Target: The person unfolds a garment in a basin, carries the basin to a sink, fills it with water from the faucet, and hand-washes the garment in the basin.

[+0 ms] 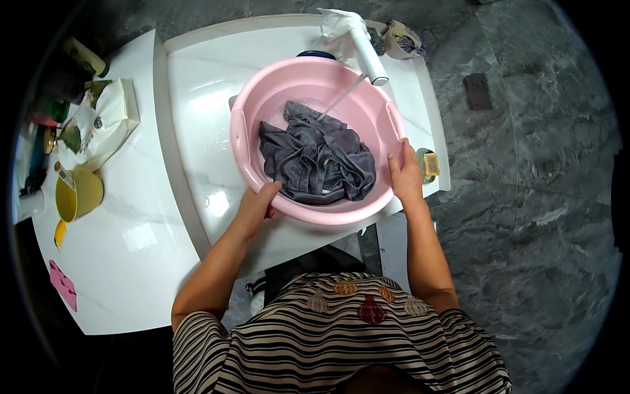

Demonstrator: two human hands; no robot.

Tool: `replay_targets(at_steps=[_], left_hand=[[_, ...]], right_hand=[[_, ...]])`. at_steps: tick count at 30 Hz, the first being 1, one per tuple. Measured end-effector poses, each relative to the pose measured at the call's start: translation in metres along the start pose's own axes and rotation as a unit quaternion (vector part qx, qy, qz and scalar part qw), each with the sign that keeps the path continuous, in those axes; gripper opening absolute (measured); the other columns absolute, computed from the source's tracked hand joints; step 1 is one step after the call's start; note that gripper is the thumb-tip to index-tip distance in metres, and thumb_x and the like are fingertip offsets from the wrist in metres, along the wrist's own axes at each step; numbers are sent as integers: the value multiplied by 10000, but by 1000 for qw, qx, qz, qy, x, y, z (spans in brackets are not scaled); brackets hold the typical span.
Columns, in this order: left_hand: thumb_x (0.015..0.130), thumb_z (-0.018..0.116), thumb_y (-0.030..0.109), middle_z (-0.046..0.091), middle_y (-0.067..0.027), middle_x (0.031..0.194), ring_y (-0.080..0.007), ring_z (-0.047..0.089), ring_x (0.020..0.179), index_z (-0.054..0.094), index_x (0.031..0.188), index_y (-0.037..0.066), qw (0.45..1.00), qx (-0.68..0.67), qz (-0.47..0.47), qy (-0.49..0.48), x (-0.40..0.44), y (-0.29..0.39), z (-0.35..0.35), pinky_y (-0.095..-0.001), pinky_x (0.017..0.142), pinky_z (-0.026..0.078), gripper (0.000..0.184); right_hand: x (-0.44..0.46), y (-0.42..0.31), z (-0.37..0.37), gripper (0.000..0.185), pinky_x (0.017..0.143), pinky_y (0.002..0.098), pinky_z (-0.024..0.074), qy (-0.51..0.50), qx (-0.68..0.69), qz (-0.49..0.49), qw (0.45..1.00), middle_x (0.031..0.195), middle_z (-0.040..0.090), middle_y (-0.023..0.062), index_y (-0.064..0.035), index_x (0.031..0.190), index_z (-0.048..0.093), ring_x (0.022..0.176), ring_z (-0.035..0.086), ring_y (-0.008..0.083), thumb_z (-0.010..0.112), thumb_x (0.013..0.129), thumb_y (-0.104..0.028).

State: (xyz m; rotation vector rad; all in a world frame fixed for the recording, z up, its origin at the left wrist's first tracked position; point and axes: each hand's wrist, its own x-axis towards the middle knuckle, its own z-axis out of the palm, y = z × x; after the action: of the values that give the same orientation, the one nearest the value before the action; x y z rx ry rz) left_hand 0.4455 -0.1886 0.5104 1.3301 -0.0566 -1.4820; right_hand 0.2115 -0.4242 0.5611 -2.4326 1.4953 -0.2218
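We note L hand (254, 207) & R hand (407, 178) clamped on pink basin (321, 215), near-L & R rim; wet cloth (312, 157) inside betw. them, long axis approx. L–R, L hand nearer.

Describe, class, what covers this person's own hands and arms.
The left hand and right hand are bare, with no gloves or wristbands visible. The short sleeves have black and beige stripes and leave the forearms uncovered.

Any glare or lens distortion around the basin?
Head view: bright glare patches on the glossy white countertop left of the pink basin; fisheye bowing with black edges; far-left clutter partly lost in shadow; gray garment readable, folds distinct.
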Motion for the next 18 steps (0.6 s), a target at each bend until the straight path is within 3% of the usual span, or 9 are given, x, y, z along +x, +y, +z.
replay_targets(at_steps=[3,7,9,18], left_hand=[[795,579,381,497,-15,636,-93,446,491,519,848,61,1000,9,-1,-2,-3,4,2,-241,460,373,330],[804,552,373,527,-24,655,-95,465,490,530,861,49,1000,15,-6,8,-3,6,5,-231,463,385,329],[806,551,370,530,-24,656,-94,468,488,532,864,49,1000,8,-3,4,-4,8,7,-228,463,389,327],[822,545,382,544,-31,680,-101,489,506,525,899,53,1000,-15,1,13,-3,3,7,-230,473,402,339]], right_hand=[[-1,3,2,561,933,373,409,26,2,-19,999,1242,483,234,21,1332,361,1120,500,362,534,874,-254],[-3,3,2,559,937,369,409,43,11,-11,999,1248,478,234,17,1334,358,1124,501,360,535,871,-243],[-4,0,-1,582,1017,380,338,8,41,13,999,1317,409,249,3,1352,337,1221,410,373,536,868,-253],[-6,6,3,583,1019,386,336,23,47,-1,999,1322,396,266,-14,1359,336,1221,407,383,525,869,-268]])
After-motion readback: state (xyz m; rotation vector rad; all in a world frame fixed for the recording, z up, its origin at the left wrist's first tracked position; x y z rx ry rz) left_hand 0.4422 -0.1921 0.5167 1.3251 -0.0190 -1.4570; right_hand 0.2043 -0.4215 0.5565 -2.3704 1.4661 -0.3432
